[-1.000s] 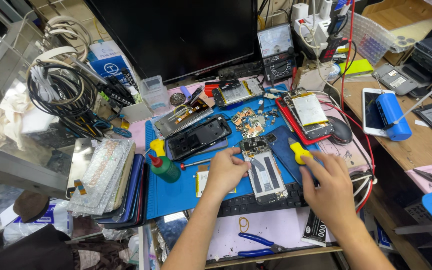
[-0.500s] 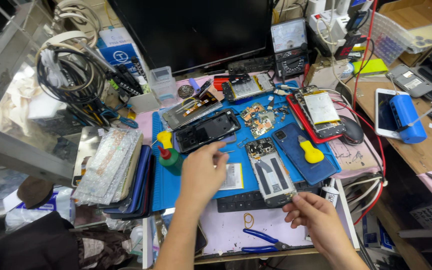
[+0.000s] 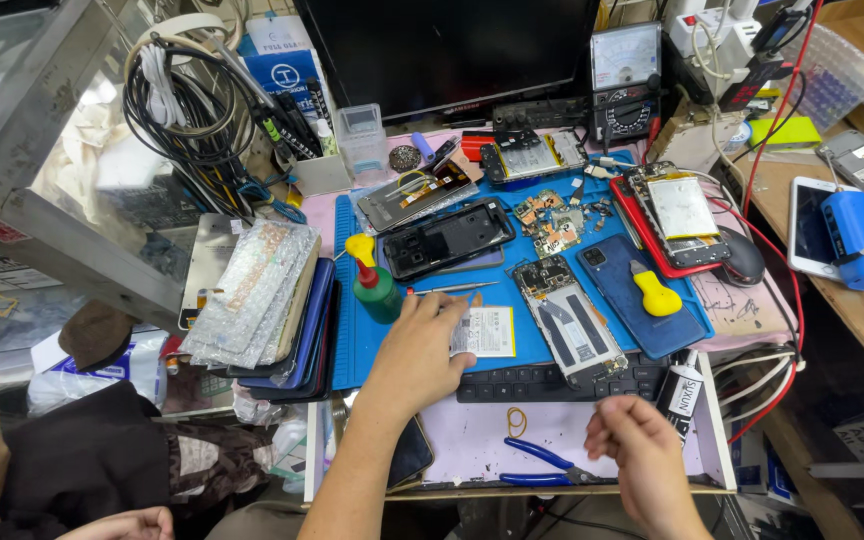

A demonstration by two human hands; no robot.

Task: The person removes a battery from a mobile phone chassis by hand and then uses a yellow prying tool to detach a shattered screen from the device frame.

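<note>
Cluttered repair bench, seen from above, with a blue work mat as its centre and landmark. Behind the mat stands a dark monitor, with an analogue meter at its right corner. Off the mat's left edge lies a stack of flat panels under bubble wrap, and beyond that a coil of cables.

On the mat itself lie a black phone frame near the back, an opened phone with its long axis running from back to front and tilted a little to the right, and a blue back cover to its right carrying a yellow tool. A green bottle with a yellow cap stands at the mat's left part. Thin tweezers lie crosswise just behind the left hand.

At the mat's front edge, the left hand rests palm down with fingers spread and loose, gripping nothing; its fingertips touch a small white battery, which lies flat just left of the opened phone. The right hand hovers in front of the mat over a pale drawer board, fingers curled inward; whether it pinches anything small I cannot tell. The opened phone lies behind and slightly left of the right hand, and right of the left hand, about equally near to both. Blue-handled pliers and a rubber band lie on the board.
</note>
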